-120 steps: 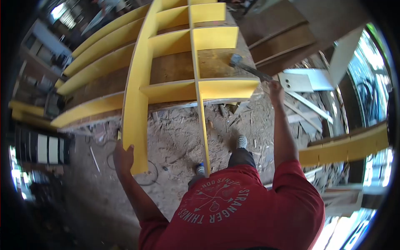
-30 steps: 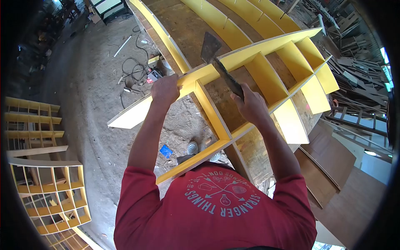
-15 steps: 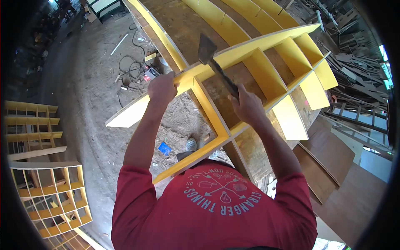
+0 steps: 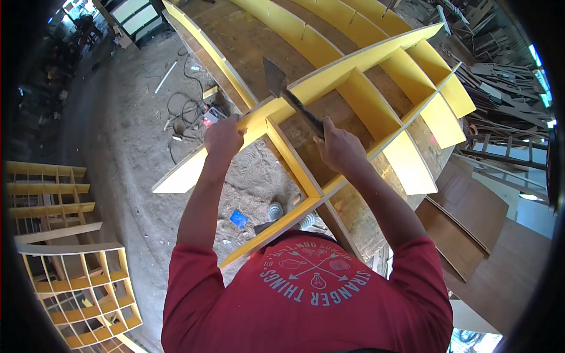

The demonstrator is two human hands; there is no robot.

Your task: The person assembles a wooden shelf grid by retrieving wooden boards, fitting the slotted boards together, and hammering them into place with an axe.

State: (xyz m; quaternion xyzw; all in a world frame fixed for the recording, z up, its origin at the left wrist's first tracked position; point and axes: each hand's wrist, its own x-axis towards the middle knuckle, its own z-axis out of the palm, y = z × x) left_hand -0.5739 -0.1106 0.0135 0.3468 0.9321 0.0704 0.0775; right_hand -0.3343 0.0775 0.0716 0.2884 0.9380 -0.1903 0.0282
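Note:
My right hand (image 4: 341, 147) is closed around the dark handle of a hatchet-like tool (image 4: 273, 77). Its flat, wedge-shaped head points forward and left, above the long yellow board (image 4: 347, 65); I cannot tell whether it touches. To the left, my left hand (image 4: 223, 140) grips the top edge of that same board, near its tapering end. Shorter yellow boards cross it, among them a narrow one (image 4: 294, 156) between my hands and a cross rail (image 4: 273, 229) close to my body. Together they form a slotted grid frame.
More curved yellow ribs (image 4: 288, 29) stand on the brown panel ahead. Cables (image 4: 185, 109) and a blue scrap (image 4: 238, 219) lie on the dusty floor. Another grid frame (image 4: 82, 288) is at left; brown sheets (image 4: 465, 217) and piled wood (image 4: 500, 88) are at right.
The tool and my right hand have shifted slightly left in view. My left hand sits slightly lower on the board, still gripping it. The whole view has tilted a little.

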